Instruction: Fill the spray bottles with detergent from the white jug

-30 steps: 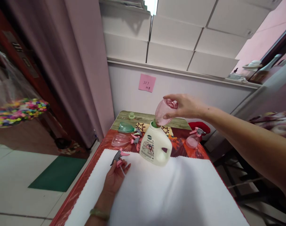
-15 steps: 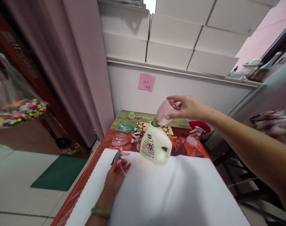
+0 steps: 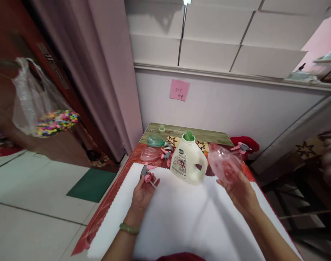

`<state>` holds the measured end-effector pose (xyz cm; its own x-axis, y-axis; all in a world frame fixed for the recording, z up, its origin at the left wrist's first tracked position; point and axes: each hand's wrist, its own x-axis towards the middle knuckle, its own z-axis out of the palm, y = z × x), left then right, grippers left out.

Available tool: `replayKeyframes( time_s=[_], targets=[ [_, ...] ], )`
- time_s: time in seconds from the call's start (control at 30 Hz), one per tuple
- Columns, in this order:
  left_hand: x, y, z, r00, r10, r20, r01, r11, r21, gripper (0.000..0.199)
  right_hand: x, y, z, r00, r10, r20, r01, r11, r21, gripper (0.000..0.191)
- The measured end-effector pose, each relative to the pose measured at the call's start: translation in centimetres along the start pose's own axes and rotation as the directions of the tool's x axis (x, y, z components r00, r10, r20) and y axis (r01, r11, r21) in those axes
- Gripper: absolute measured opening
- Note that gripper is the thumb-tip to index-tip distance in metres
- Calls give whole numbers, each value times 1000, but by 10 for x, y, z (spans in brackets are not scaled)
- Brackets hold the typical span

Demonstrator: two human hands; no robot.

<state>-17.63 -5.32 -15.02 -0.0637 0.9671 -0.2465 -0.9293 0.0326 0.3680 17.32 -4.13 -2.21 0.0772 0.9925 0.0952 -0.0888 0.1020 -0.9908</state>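
Note:
My left hand [image 3: 145, 192] is closed around a pink and grey trigger spray head [image 3: 147, 174], its thin white tube pointing out to the right. In my right hand [image 3: 238, 190] is a clear pink spray bottle body [image 3: 225, 163], held tilted over the right side of the table with its mouth toward the far left. Between my hands stands a cream detergent jug [image 3: 187, 161], upright and uncapped, with a green spout showing at its top. Left of the jug lie a green spray bottle [image 3: 155, 141] and a pink spray bottle [image 3: 150, 154], both with trigger heads on.
A green cap [image 3: 162, 128] sits at the table's far left. Another pink spray bottle's head [image 3: 242, 147] shows behind my right hand, near a red round object [image 3: 252, 144]. A white mat [image 3: 182, 217] covers the near table. A wall stands behind.
My right hand has brought the pink bottle down and right, away from the jug's mouth, and turned it. My left hand still holds the spray head. The view has shifted.

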Motion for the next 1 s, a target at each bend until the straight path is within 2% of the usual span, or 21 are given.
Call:
replayKeyframes(
  time_s=[0.07, 0.17, 0.27, 0.33, 0.43, 0.53, 0.7, 0.87, 1.0],
  targets=[
    [-7, 5, 23, 999, 36, 9, -36, 999, 6, 24, -30, 17, 1, 996, 79, 37, -79, 997, -15, 49],
    [-15, 13, 69, 992, 111, 63, -114, 992, 50, 24, -61, 24, 3, 989, 117, 91, -110, 991, -78, 58],
    [-22, 19, 109, 984, 132, 117, -144, 984, 106, 27, -73, 16, 4, 991, 60, 121, -42, 988, -149, 70],
    [-25, 22, 125, 981, 144, 126, -160, 980, 122, 28, -74, 9, 3, 992, 3, 123, 24, 977, -213, 75],
    [-27, 27, 134, 972, 184, 145, -205, 968, 144, 25, -75, 2, -2, 993, -49, 109, 79, 953, -292, 77],
    [-29, 32, 138, 960, 227, 165, -254, 953, 167, 22, -75, 1, -7, 994, -44, 96, 72, 949, -305, 75],
    [-34, 31, 149, 966, 188, 176, -218, 960, 176, 27, -75, 6, -8, 992, -37, 120, 72, 951, -302, 75],
    [-42, 12, 160, 970, 118, 211, -165, 961, 223, 20, -76, 13, -4, 981, -32, 192, 82, 963, -257, 76],
    [-49, -15, 169, 972, 82, 220, -139, 956, 257, 25, -80, 17, 14, 978, -31, 205, 68, 982, -174, 78]
  ],
)
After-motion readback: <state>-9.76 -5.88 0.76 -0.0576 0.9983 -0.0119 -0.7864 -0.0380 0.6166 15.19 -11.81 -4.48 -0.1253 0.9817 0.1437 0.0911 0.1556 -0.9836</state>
